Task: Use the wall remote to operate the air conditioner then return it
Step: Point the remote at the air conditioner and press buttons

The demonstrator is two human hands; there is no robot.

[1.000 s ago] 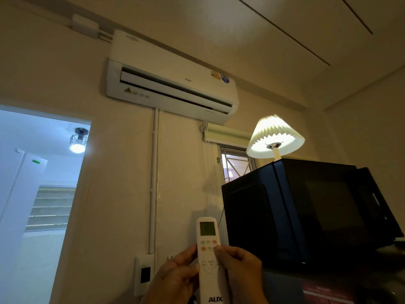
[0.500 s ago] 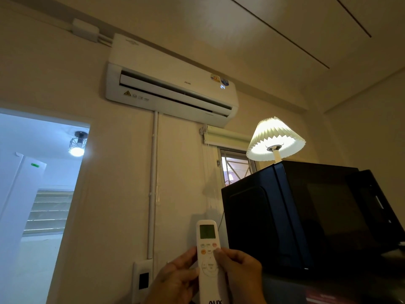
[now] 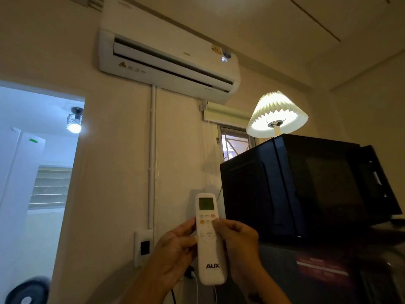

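A white remote (image 3: 209,249) marked AUX stands upright at the bottom centre, its small screen facing me. My left hand (image 3: 175,249) grips its left side. My right hand (image 3: 238,240) holds the right side, with the thumb resting on the buttons just below the screen. High on the wall hangs the white air conditioner (image 3: 166,53); a lit display glows near its right end and the front flap is slightly parted. A white wall plate with a dark slot (image 3: 143,249) sits on the wall left of my hands.
A black microwave (image 3: 306,185) stands at the right with a lit pleated lamp (image 3: 277,116) on top. A window with a rolled blind (image 3: 228,115) is behind it. An open doorway (image 3: 39,172) at left leads to a bright room. A white pipe (image 3: 152,156) runs down the wall.
The air conditioner's display lit up half a second ago and stays lit. The view has tilted downward, so the unit sits higher and my hands with the remote show more fully.
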